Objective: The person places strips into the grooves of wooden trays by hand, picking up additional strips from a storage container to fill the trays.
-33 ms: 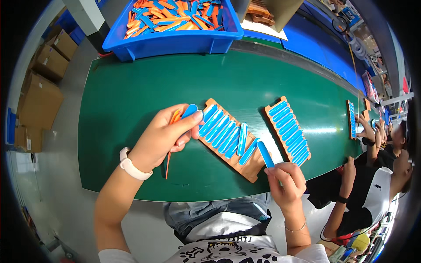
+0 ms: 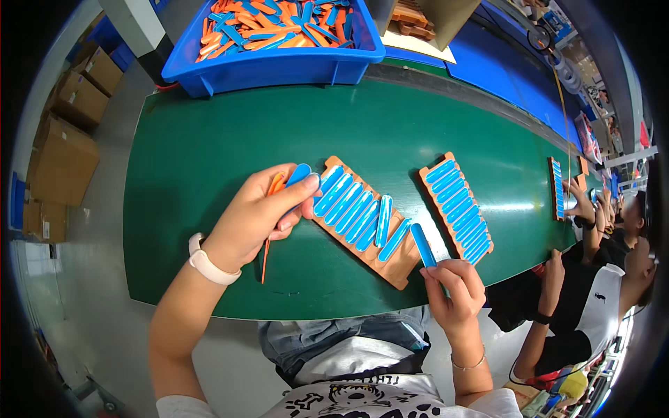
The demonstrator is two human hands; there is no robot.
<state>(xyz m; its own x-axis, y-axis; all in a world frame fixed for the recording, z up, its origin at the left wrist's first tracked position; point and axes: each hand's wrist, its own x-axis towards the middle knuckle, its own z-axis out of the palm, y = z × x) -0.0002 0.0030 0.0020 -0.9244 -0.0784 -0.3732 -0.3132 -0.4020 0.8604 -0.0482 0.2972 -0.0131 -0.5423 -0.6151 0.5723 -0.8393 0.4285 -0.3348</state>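
One blue strip [image 2: 423,245] is pinched between the thumb and fingers of the right hand [image 2: 456,289], pointing up and away beside the lower right end of the near tray [image 2: 394,276]; whether it touches the tray, I cannot tell. The left hand [image 2: 268,205] is closed around a small bunch of strips, with a blue piece [image 2: 299,173] at the thumb and a thin orange piece [image 2: 265,262] sticking out below the palm. It is at the upper left end of the near tray.

That brown tray lies slanted, with a row of blue strips [image 2: 347,204] across it; one of them [image 2: 383,220] sits at a different angle from its neighbours, and the lower end is bare. To its right, a second tray [image 2: 449,157] carries a full row. Both rest on a green worktop [image 2: 272,129].

Toward the far side stands a blue bin [image 2: 279,72] heaped with orange and blue strips, with brown trays [image 2: 414,19] in a box beside it. On the far right, another person [image 2: 592,299] sits along the worktop, and a third tray [image 2: 557,188] lies near someone's hand.
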